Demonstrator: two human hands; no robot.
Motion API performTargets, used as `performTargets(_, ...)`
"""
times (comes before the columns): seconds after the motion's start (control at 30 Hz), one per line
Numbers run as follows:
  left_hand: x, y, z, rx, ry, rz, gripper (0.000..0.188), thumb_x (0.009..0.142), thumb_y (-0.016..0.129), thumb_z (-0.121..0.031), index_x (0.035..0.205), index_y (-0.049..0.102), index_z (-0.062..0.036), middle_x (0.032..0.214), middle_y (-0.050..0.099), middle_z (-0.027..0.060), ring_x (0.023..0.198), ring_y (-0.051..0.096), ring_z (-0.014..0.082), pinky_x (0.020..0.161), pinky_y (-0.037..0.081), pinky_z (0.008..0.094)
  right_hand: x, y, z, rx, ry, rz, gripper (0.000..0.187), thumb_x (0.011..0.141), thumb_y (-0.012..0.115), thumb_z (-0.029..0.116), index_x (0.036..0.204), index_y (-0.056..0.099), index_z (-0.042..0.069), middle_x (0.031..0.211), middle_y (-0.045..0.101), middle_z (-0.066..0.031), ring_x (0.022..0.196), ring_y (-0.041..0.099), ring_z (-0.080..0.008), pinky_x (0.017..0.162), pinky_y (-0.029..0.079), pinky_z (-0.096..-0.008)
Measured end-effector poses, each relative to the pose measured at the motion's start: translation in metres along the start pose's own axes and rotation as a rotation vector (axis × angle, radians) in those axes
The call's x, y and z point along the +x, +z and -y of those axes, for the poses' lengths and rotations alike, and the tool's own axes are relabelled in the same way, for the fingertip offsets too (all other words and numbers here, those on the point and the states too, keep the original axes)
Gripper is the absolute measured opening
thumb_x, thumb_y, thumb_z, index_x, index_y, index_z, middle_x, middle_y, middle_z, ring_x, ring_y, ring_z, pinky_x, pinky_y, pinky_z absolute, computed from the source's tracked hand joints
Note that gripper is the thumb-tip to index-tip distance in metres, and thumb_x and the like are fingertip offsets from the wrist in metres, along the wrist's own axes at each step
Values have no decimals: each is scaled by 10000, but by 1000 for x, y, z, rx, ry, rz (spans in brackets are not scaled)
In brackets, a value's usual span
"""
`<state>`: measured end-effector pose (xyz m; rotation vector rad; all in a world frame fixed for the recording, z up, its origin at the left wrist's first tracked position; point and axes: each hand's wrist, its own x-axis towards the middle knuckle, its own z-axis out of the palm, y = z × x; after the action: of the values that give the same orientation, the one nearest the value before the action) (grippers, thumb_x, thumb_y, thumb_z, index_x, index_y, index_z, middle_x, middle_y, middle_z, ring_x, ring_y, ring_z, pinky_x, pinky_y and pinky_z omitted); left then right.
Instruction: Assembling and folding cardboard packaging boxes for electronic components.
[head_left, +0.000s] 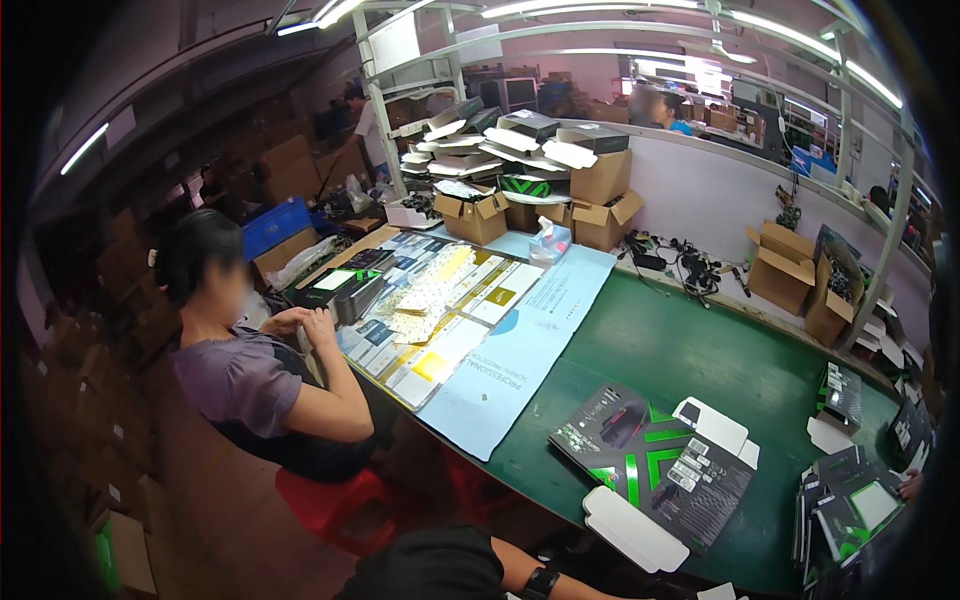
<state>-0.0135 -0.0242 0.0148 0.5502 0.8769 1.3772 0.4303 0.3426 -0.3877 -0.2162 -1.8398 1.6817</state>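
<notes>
My left arm, with a black sleeve (430, 565) and a black wristband (541, 583), enters at the lower edge. The left hand lies out of the picture below, so its fingers are hidden. My right hand cannot be made out. Nearest the arm, an opened black-and-green printed box (650, 455) with white flaps lies on the green table (640, 330). More black-and-green boxes (845, 515) are stacked at the right. At the right rim, fingers (911, 486) touch this stack; whose hand it is cannot be told.
At the left, a co-worker (260, 350) stands with both hands together beside sheets (425, 300) on a blue mat (540, 340). Cardboard cartons (470, 217), piled boxes (530, 125) and tangled black cables (690, 270) line the back. A red stool (335, 510) stands below the table edge.
</notes>
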Motion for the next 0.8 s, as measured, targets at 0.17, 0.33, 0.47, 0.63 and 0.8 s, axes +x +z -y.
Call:
performTargets(0.17, 34, 14, 21, 224, 129, 135, 943, 933, 696, -29, 1635, 71, -102, 1246, 618, 141, 965, 687, 199, 729, 574, 341, -4, 73, 62, -156, 34, -323, 743, 912, 775, 162, 1507, 358, 8, 1437, 491, -188, 1242, 526, -331, 1079, 433, -469)
performTargets(0.33, 6, 17, -4, 62, 273, 133, 1043, 936, 735, -151, 1661, -15, -144, 1367, 554, 125, 1127, 627, 201, 746, 560, 320, 209, 321, 361, -305, 28, -442, 729, 939, 728, 255, 1510, 342, 20, 1469, 446, -216, 1264, 518, -360, 1076, 435, -513)
performTargets(0.47, -1, 35, -48, 83, 504, 228, 1198, 867, 819, -427, 1661, -23, -116, 1644, 245, 143, 1452, 315, 248, 1011, 493, 395, 202, 303, 360, -44, 38, -399, 728, 932, 671, 315, 1510, 323, 39, 1445, 459, -233, 1271, 512, -389, 1074, 435, -529)
performTargets(0.63, 6, 26, -27, 342, 443, 100, 1004, 871, 786, -458, 1578, 224, -18, 1518, 391, 197, 1357, 425, 303, 1080, 421, 448, 192, 302, 332, -124, 32, -523, 358, 922, 620, 270, 1141, 569, -9, 1343, 499, -241, 1119, 566, -347, 935, 485, -481)
performTargets(0.8, -2, 34, -25, 805, 371, -199, 534, 960, 638, -448, 1198, 533, 19, 1102, 562, 257, 1057, 574, 396, 902, 480, 474, 111, 201, 172, -266, -56, -504, 282, 922, 616, 255, 989, 592, -18, 1310, 509, -239, 1048, 582, -323, 884, 491, -451)
